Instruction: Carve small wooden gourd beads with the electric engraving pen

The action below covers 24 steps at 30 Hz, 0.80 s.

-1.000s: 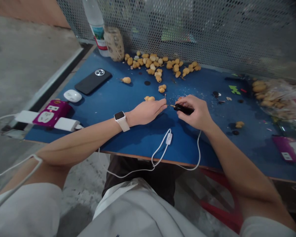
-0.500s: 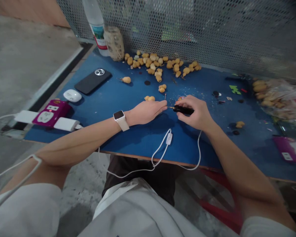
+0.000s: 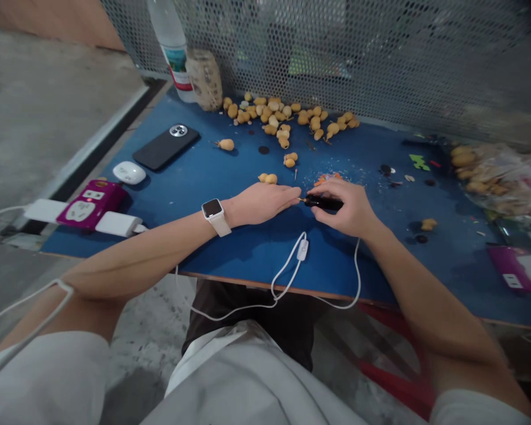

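Note:
My right hand (image 3: 351, 206) is wrapped round a small black corded electric drill (image 3: 323, 202), its thin brass-coloured bit pointing left. The bit's tip meets the fingertips of my left hand (image 3: 265, 202). Those fingers are pressed together, and whatever they pinch is hidden. A pale watch (image 3: 213, 209) is on my left wrist. Just beyond the left hand lies a small tan gourd (image 3: 268, 178). Orange bits (image 3: 330, 178) and pale shavings lie behind my right hand. A little pin-like piece (image 3: 296, 174) rests between the hands, farther back.
Many small gourds (image 3: 274, 112) line the back by a mesh panel (image 3: 283, 47). On the left are a bottle (image 3: 177, 62), jar (image 3: 205, 79), phone (image 3: 166, 147), white case (image 3: 129, 172) and purple power adapter (image 3: 91, 206). A white cord switch (image 3: 302, 250) lies in front; bagged gourds (image 3: 491, 174) sit right.
My right hand and the drill have shifted slightly left and down, bringing the bit closer to the left fingertips. The left hand has barely moved.

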Each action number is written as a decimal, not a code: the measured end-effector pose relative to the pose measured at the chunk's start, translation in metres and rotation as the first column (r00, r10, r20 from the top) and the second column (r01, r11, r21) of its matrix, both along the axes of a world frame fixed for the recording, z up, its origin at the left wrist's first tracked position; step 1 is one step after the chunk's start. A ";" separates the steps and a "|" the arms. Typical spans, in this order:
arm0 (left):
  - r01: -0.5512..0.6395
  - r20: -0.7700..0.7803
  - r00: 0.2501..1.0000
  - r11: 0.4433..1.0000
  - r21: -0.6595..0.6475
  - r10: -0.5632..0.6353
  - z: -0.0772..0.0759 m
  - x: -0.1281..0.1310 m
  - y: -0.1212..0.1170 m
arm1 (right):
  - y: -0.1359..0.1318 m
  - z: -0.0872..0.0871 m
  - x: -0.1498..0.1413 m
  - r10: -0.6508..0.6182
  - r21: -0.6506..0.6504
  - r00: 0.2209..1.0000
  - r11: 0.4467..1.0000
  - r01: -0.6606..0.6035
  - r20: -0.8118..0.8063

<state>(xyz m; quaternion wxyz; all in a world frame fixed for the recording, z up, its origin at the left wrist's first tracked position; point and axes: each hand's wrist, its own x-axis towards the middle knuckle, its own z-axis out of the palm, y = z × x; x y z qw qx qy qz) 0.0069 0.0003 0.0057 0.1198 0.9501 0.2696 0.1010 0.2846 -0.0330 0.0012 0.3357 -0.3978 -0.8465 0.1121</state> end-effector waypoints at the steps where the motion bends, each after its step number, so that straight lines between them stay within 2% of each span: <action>1: 0.003 -0.006 1.000 1.000 0.014 -0.003 0.000 0.000 0.000 | 0.000 0.000 -0.001 -0.002 -0.001 1.000 1.000 0.002 0.007; 7: -0.009 -0.046 0.999 0.993 0.118 0.014 -0.003 0.002 -0.001 | -0.003 0.001 -0.004 0.007 0.013 1.000 1.000 -0.007 0.008; 11: -0.027 0.001 1.000 0.985 0.173 0.027 -0.005 0.003 -0.003 | -0.003 0.001 -0.004 -0.003 -0.005 1.000 1.000 0.003 0.021; 16: -0.033 0.077 0.997 0.995 0.089 0.026 -0.007 0.003 -0.002 | -0.006 0.000 -0.006 -0.021 0.042 0.999 0.999 0.019 0.035; 21: -0.024 0.142 0.990 1.000 0.007 0.023 -0.010 0.004 -0.003 | -0.010 -0.002 -0.013 -0.049 0.153 0.982 0.988 0.021 0.182; 24: -0.014 0.152 0.988 0.999 -0.040 0.020 -0.012 0.005 -0.004 | -0.009 -0.007 -0.017 -0.048 0.178 0.987 0.984 0.019 0.156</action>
